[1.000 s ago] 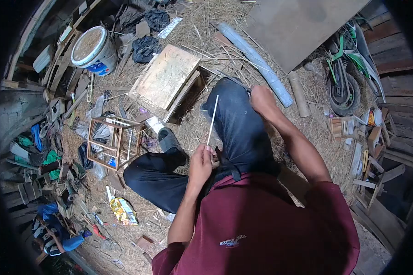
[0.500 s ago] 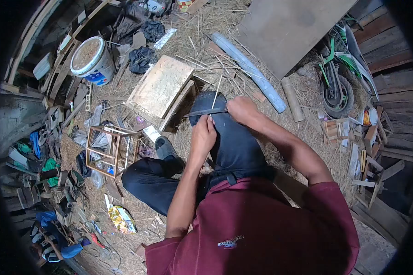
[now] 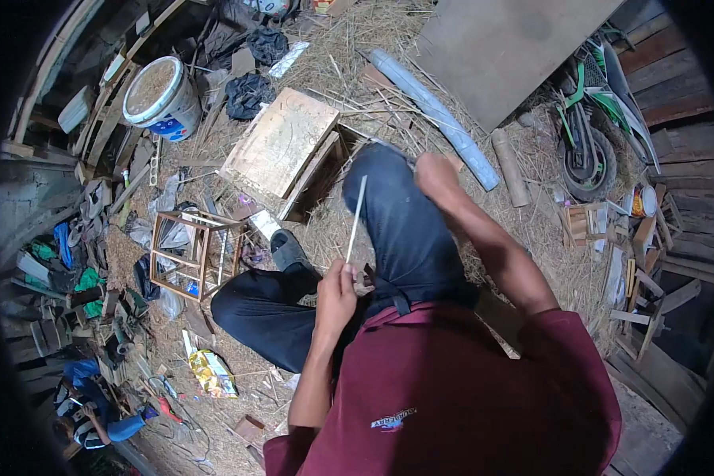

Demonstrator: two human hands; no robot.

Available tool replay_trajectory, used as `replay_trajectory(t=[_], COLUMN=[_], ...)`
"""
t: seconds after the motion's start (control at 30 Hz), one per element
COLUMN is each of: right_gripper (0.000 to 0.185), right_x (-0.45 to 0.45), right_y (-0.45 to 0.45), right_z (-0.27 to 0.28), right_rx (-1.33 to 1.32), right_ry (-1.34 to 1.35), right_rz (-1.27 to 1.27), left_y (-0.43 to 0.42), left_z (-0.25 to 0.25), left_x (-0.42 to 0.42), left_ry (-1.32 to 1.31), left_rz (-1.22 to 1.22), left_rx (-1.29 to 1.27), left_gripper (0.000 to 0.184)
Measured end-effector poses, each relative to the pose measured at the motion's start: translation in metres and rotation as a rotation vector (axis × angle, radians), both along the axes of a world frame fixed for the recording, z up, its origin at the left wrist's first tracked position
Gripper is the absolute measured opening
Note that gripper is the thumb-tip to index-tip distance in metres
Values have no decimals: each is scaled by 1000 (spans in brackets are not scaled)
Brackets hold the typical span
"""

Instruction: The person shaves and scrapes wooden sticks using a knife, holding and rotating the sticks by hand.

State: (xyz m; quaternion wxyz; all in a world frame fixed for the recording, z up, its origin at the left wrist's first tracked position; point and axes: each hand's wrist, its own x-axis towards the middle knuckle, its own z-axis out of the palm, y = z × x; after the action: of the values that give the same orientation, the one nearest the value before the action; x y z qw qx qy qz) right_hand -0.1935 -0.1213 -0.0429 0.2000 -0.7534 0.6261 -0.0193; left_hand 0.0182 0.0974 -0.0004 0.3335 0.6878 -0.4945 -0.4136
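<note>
My left hand (image 3: 337, 297) is closed round the lower end of a thin pale bamboo strip (image 3: 357, 213), near my lap. The strip points up and away, beside my raised knee. Beyond that knee, my right hand (image 3: 436, 176) is closed on the handle of a knife (image 3: 404, 156). Its dark blade reaches left past the top of the knee and is partly hard to make out. Blade and strip are apart. A wooden box (image 3: 282, 143) with a flat pale top lies just left of the knee.
A small wooden frame (image 3: 198, 258) stands at left, below a white bucket (image 3: 163, 99). A bamboo pole (image 3: 436, 119) and a large board (image 3: 516, 55) lie ahead. A green motorbike (image 3: 591, 135) is at right. Another person (image 3: 95, 408) sits at lower left.
My left hand has drawn the strip back toward my lap, away from the blade. My right hand with the knife has shifted slightly right and outward past the knee.
</note>
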Motion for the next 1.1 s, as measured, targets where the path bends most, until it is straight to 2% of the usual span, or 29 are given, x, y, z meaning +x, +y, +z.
replay_trajectory(t=[0.1, 0.17, 0.2, 0.27, 0.3, 0.37, 0.43, 0.47, 0.53, 0.57, 0.6, 0.67, 0.77, 0.87, 0.9, 1.0, 1.1], right_gripper=[16, 20, 23, 24, 23, 26, 28, 29, 26, 26, 26, 24, 23, 24, 24, 21, 19], right_x=[-16, -19, -19, -17, -7, 16, 48, 65, 103, 124, 144, 182, 227, 250, 252, 261, 263], right_y=[-8, -14, -15, -21, -21, -18, -10, -4, 11, 17, 22, 16, 9, 8, 5, -4, -10], right_z=[-22, -24, -22, -28, -19, 23, 63, 78, 94, 95, 91, 54, 40, 65, 71, 62, 56], right_rx=[-12, 3, -6, -91, -172, -324, -299, -281, -200, -59, 86, 159, 273, 497, 606, 559, 551], right_ry=[-52, -46, -42, -277, -370, -561, -744, -830, -977, -1038, -1090, -1018, -1078, -1212, -1184, -1237, -1311], right_rz=[-118, -153, -148, -227, -236, -252, -228, -218, -18, 59, 136, 291, 400, 257, 204, 154, 18], left_y=[13, -1, -9, -28, -36, -56, -75, -85, -98, -106, -113, -123, -135, -140, -141, -143, -141], left_z=[-13, -5, -1, 7, 24, 39, 44, 39, 45, 35, 36, 39, 32, 7, 8, 9, 8], left_x=[27, 40, 46, 58, 63, 75, 91, 103, 128, 146, 157, 175, 199, 221, 222, 219, 232], left_ry=[29, 42, 128, 300, 435, 534, 714, 738, 897, 964, 1025, 1103, 1146, 1169, 1187, 1145, 1120], left_rz=[176, 252, 292, 358, 364, 450, 572, 620, 608, 575, 599, 669, 816, 830, 853, 957, 926], left_rx=[-5, -68, -87, -141, -119, -168, -216, -257, -280, -314, -339, -442, -564, -673, -704, -708, -742], left_gripper=[23, 21, 20, 19, 17, 17, 19, 20, 27, 30, 32, 32, 31, 29, 26, 23, 23])
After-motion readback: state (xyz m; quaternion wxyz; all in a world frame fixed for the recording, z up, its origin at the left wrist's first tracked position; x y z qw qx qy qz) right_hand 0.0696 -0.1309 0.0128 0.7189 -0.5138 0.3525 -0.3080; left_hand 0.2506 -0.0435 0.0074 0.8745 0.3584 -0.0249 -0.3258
